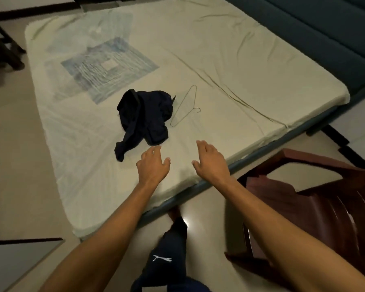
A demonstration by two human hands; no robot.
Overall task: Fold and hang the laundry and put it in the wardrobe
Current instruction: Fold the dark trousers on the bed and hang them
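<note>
Over the bed (219, 60) | left hand (153, 163), right hand (210, 160): fingers spread, empty | near dark garment (143, 114)

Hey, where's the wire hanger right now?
In the head view the wire hanger lies flat on the mattress, just right of the crumpled dark garment and beyond the right hand.

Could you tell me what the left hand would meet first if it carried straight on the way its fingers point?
Most likely the dark garment crumpled on the bed sheet: the left hand hovers open, its fingers aimed at the garment's near edge. Its height above the sheet is unclear.
</note>
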